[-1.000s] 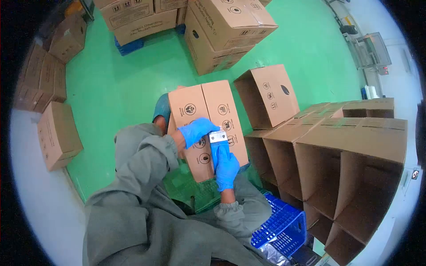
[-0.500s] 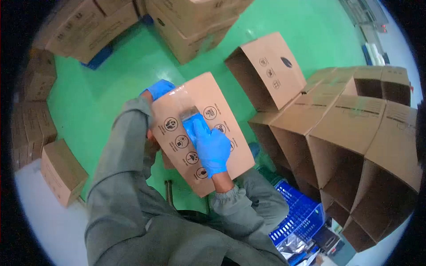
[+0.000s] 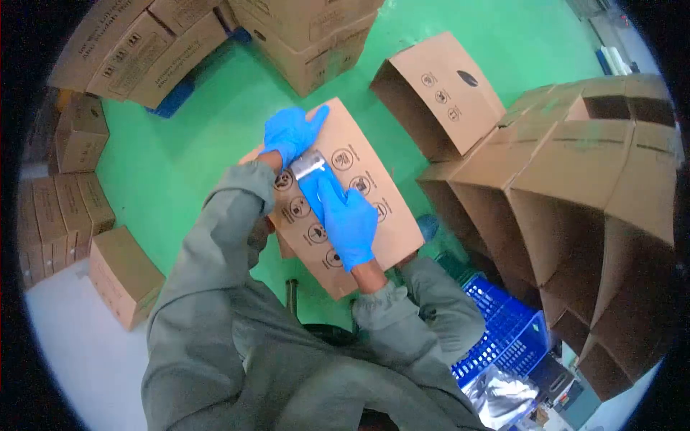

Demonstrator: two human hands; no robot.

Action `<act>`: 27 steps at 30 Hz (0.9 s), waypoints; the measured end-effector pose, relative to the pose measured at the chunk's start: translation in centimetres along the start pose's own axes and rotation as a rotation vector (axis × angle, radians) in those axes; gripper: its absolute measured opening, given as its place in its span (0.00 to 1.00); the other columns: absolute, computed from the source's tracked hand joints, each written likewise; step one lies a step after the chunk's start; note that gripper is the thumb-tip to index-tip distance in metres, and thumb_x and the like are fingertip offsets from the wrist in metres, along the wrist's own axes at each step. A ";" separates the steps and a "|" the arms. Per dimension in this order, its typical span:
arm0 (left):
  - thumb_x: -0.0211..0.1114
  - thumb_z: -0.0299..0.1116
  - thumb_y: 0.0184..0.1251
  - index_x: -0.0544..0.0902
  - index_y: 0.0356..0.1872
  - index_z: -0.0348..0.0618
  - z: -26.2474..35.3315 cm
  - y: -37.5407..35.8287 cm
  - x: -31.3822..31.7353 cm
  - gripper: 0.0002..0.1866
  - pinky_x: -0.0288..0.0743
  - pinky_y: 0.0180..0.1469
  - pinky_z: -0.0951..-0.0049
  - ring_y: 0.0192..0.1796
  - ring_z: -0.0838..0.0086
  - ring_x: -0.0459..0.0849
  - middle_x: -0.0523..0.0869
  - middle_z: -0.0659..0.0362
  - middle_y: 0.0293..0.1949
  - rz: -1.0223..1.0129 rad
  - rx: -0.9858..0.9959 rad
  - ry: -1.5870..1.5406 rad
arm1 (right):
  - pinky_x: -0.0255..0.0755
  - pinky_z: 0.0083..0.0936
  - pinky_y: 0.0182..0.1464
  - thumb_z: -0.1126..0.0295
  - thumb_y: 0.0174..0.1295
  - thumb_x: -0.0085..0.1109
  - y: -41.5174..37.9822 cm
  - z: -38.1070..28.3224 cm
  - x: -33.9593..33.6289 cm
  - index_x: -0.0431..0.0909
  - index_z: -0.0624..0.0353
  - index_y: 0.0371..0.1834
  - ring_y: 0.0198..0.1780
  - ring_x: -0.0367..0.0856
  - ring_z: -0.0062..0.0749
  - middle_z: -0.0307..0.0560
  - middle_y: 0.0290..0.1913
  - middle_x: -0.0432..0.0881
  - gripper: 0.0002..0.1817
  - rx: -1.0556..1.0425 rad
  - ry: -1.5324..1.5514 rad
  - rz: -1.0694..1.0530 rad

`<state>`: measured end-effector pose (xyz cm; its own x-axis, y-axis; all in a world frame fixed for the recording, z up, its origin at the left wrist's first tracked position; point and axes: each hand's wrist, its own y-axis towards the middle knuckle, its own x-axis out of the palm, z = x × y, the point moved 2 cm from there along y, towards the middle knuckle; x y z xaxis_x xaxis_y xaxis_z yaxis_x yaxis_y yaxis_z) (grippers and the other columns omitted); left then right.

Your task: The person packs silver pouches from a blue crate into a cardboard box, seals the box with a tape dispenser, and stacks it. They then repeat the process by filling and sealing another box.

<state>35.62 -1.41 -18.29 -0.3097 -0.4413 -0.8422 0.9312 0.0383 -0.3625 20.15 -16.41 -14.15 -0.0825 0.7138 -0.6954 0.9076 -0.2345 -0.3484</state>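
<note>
A brown cardboard box [image 3: 392, 233] with printed handling symbols lies tilted across my lap. My right hand [image 3: 350, 228], in a blue glove, is closed round a blue-handled scraper [image 3: 316, 179]. Its wide metal blade lies against the upper part of the box face. At the box's upper left edge is my left hand [image 3: 287, 135], also blue-gloved. One digit stretches out along the surface and the hand looks open; its other fingers are partly hidden. The blade sits just below it.
An open carton [image 3: 460, 100] stands on the green floor [image 3: 194, 144] ahead. Stacked open cartons [image 3: 568, 165] fill the right side, with a blue crate [image 3: 507, 330] below them. Closed cartons [image 3: 162, 57] stand at the upper left; a single carton [image 3: 126, 276] lies lower left.
My left hand has come from behind the box's left edge onto its upper part. My right hand keeps the scraper on the face, its blade now nearer the left hand. The view has shifted slightly.
</note>
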 end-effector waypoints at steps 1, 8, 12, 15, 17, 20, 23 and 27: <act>0.43 0.70 0.65 0.86 0.35 0.32 -0.1 0.2 0.3 0.43 0.76 0.47 0.51 0.42 0.42 0.84 0.84 0.35 0.38 0.017 0.009 0.010 | 0.74 0.48 0.36 0.39 0.59 0.58 0.0 0.6 0.0 0.78 0.65 0.27 0.33 0.82 0.57 0.67 0.29 0.81 0.32 -0.067 -0.005 -0.001; 0.43 0.71 0.65 0.86 0.34 0.30 0.0 0.1 0.4 0.44 0.75 0.47 0.50 0.41 0.41 0.84 0.85 0.35 0.36 0.100 0.020 -0.011 | 0.73 0.44 0.27 0.63 0.66 0.54 -11.9 11.8 -10.1 0.83 0.51 0.45 0.28 0.81 0.49 0.54 0.25 0.78 0.11 -0.309 -0.493 -0.092; 0.44 0.71 0.65 0.86 0.34 0.31 0.4 -0.2 0.1 0.44 0.75 0.47 0.51 0.43 0.42 0.83 0.84 0.35 0.37 0.061 0.002 0.011 | 0.74 0.46 0.30 0.53 0.67 0.53 -18.1 23.4 -11.7 0.86 0.54 0.39 0.28 0.82 0.53 0.58 0.27 0.82 0.18 -0.121 -0.684 -0.225; 0.44 0.71 0.65 0.87 0.33 0.32 0.8 -0.7 0.3 0.44 0.74 0.48 0.51 0.44 0.41 0.83 0.84 0.34 0.37 0.099 0.004 0.021 | 0.75 0.48 0.36 0.39 0.62 0.49 -15.4 24.8 -9.8 0.86 0.57 0.37 0.34 0.83 0.58 0.60 0.34 0.84 0.30 0.219 -0.547 -0.356; 0.43 0.71 0.65 0.86 0.35 0.31 0.7 -0.2 0.2 0.44 0.74 0.49 0.50 0.45 0.40 0.83 0.83 0.34 0.38 0.139 -0.001 0.048 | 0.75 0.49 0.42 0.28 0.56 0.45 -12.8 27.7 -6.4 0.86 0.61 0.34 0.38 0.83 0.61 0.62 0.37 0.85 0.41 0.468 -0.387 -0.381; 0.42 0.72 0.65 0.85 0.40 0.30 -1.3 2.1 1.9 0.45 0.73 0.50 0.49 0.46 0.39 0.82 0.82 0.32 0.42 0.154 0.040 0.117 | 0.75 0.49 0.44 0.30 0.57 0.46 -9.4 26.7 -2.7 0.87 0.60 0.31 0.39 0.84 0.60 0.61 0.33 0.85 0.40 0.464 -0.330 -0.204; 0.41 0.71 0.66 0.85 0.41 0.30 0.8 0.3 1.4 0.45 0.73 0.50 0.49 0.46 0.40 0.82 0.82 0.32 0.42 0.088 0.016 0.158 | 0.76 0.50 0.43 0.31 0.58 0.47 -7.7 25.5 0.0 0.87 0.60 0.32 0.40 0.84 0.58 0.60 0.34 0.85 0.38 0.503 -0.268 -0.187; 0.42 0.69 0.68 0.85 0.41 0.28 -0.7 1.3 1.7 0.44 0.73 0.48 0.49 0.44 0.41 0.83 0.84 0.33 0.40 0.141 0.100 0.194 | 0.76 0.52 0.38 0.39 0.60 0.53 -5.8 27.5 6.7 0.86 0.58 0.26 0.36 0.85 0.56 0.59 0.32 0.85 0.30 0.324 -0.486 -0.081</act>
<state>36.19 -1.49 -20.54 -0.1979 -0.2577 -0.9457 0.9791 -0.0061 -0.2033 2.97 -28.42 -34.06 -0.3948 0.3718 -0.8402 0.7246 -0.4363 -0.5335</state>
